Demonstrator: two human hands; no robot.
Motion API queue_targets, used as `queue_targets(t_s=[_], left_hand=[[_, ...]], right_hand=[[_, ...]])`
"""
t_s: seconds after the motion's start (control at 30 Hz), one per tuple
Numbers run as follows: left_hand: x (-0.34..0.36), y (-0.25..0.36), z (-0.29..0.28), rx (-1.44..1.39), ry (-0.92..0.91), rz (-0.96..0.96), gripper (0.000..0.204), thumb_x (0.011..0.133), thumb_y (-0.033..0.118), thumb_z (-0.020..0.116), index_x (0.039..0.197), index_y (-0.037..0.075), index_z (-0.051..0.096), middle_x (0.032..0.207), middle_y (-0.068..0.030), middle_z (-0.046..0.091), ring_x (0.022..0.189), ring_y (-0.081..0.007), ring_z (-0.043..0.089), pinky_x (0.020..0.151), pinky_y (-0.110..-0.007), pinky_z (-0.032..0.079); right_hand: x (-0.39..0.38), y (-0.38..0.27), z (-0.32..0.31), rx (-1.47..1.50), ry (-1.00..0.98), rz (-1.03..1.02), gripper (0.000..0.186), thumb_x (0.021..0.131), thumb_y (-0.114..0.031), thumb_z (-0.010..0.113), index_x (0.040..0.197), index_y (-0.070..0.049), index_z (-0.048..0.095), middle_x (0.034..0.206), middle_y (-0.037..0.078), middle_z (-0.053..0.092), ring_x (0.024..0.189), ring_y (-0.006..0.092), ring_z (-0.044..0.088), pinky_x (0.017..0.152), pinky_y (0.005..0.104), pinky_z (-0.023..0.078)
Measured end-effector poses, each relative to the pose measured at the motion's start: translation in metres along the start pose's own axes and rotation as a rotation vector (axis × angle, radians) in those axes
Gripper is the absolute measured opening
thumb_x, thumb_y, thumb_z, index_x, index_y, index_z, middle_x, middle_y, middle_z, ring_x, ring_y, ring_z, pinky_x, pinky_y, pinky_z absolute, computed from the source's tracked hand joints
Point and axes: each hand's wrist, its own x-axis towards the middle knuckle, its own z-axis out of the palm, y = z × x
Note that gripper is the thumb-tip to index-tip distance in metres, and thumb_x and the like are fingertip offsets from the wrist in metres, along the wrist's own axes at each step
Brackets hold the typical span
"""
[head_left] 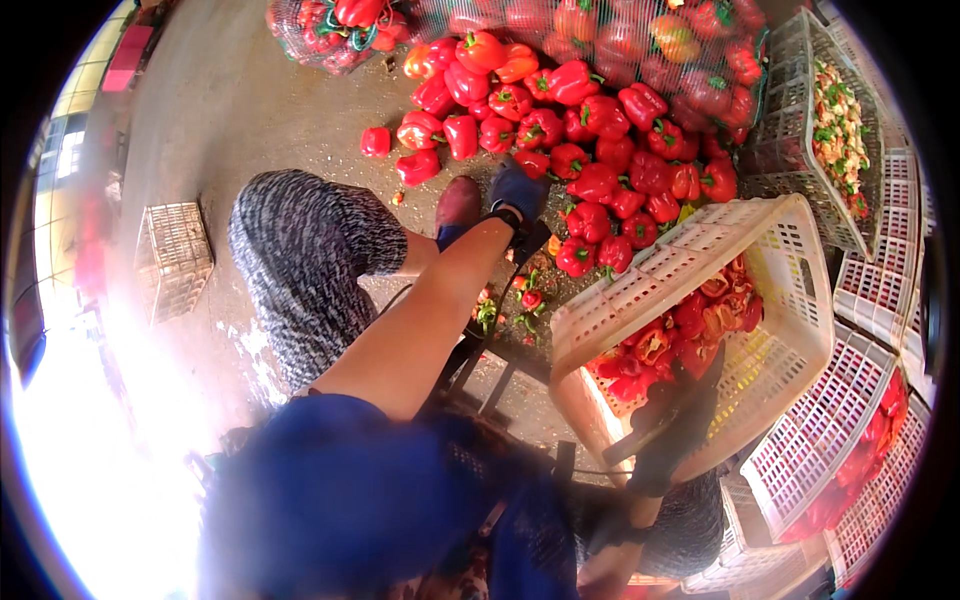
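Red peppers (605,117): loose whole ones heaped on the floor, ahead and a bit right, in front of the mesh bag (600,30)
Left hand (518,192): blue glove, arm stretched out to the near edge of the heap, at or just beside the near pepper (532,163); contact can't be confirmed
Left fingers: point away toward the heap, partly hidden by the hand; can't tell if spread, together or pinching
Right hand (668,425): dark glove, blurred, low over the near side of the beige crate (680,258)
Right fingers: dark blur, can't tell if gripping anything
Beige crate: tilted, cut peppers (690,325) inside, stiff-looking slotted walls
Handling, whole: probably light, firm, smooth, slippery in a glove; skin likely bruises or splits if squeezed
Handling, cut: likely softer, wet, easier to tear
Grip: fingers around the widest part, thumb opposite, or by the stem where it faces up; support cut ones from below
Floor: pepper scraps (487,315) near the foot
Right side: scrap crate (800,130), white crates (815,425)
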Motion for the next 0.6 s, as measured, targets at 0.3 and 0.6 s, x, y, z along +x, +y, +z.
queue_targets(t_s=[0.3, 0.6], left_hand=[[0.029, -0.011, 0.002, -0.332, -0.214, -0.108, 0.072, 0.077, 0.039, 0.075, 0.128, -0.005, 0.048, 0.118, -0.0226, 0.061, 0.109, -0.0334, 0.061, 0.087, -0.043, 0.052], [-0.094, 0.076, -0.122, -1.439, -0.940, -0.045, 0.040, 0.094, 0.017, 0.061, 0.130, 0.001, 0.053, 0.122, -0.0175, 0.062, 0.113, -0.0286, 0.062, 0.097, -0.043, 0.053]], right_hand=[[0.006, 0.001, 0.013, -0.054, -0.019, -0.023, 0.052, 0.101, -0.044, 0.035, 0.132, -0.006, 0.051, 0.084, 0.010, 0.064, 0.051, 0.0142, 0.053, 0.038, 0.0234, 0.039], [-0.008, 0.019, -0.006, -0.220, -0.233, -0.085, 0.059, 0.103, -0.045, 0.034, 0.152, -0.013, 0.029, 0.071, 0.002, 0.055, 0.041, 0.0104, 0.043, 0.035, 0.0211, 0.034]])
